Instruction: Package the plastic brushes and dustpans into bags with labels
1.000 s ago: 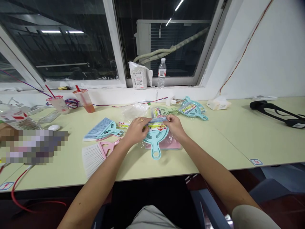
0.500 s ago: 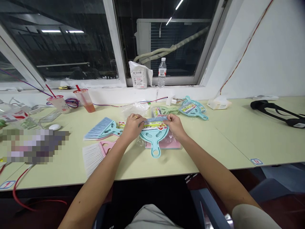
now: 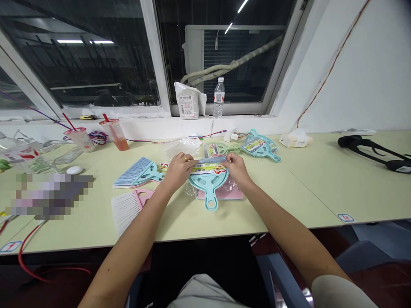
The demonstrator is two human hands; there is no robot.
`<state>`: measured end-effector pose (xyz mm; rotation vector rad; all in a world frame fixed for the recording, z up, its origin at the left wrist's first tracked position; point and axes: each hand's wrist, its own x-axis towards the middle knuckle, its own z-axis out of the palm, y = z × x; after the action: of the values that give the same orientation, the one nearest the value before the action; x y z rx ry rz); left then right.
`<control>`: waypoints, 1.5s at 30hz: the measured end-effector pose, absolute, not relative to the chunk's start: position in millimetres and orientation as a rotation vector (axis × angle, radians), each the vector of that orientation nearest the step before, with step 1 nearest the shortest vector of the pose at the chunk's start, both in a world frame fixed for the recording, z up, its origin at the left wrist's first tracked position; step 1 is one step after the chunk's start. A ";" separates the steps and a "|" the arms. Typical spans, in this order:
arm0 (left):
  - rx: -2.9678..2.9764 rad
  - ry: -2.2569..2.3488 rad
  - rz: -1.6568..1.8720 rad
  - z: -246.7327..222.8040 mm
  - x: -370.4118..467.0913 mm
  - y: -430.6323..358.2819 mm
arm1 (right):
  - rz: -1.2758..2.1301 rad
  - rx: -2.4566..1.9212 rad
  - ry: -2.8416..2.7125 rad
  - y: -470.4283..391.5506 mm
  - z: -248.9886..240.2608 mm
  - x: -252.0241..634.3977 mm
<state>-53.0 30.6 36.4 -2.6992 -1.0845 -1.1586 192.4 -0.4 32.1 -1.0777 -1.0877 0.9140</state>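
Observation:
Both hands hold the upper edge of a clear plastic wrapper around a turquoise hand brush [image 3: 209,182], whose looped handle points toward me. A yellow and white printed label [image 3: 208,170] crosses it, with a bluish strip above. My left hand [image 3: 178,171] is closed on the wrapper's left corner, a ring on one finger. At the right corner, my right hand [image 3: 236,167] pinches the wrapper between thumb and fingers. Beneath lies a flat pink piece [image 3: 224,194], partly hidden. Left of my hands are a blue-bristled brush [image 3: 138,173] and a white-bristled pink brush [image 3: 128,207], partly behind my forearm.
Wrapped green [image 3: 224,149] and turquoise [image 3: 261,145] pieces lie at the back. Two drink cups [image 3: 115,134] with red straws stand left. A water bottle [image 3: 218,98] is on the sill. Farther right are a tissue pack [image 3: 295,140] and a black strapped device [image 3: 372,152].
Both hands keep their hold on the wrapper. The brush handle's end has risen very slightly; the whole view has shifted a little.

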 end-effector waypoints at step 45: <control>-2.346 -1.950 -2.762 34.7 -27.2 17.5 | 0.914 -1.023 -1.072 5.5 31.4 197.4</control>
<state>-27.2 17.5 34.7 -2.3462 -1.9497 -2.7616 197.4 5.5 31.4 -1.0230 -1.0719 0.9140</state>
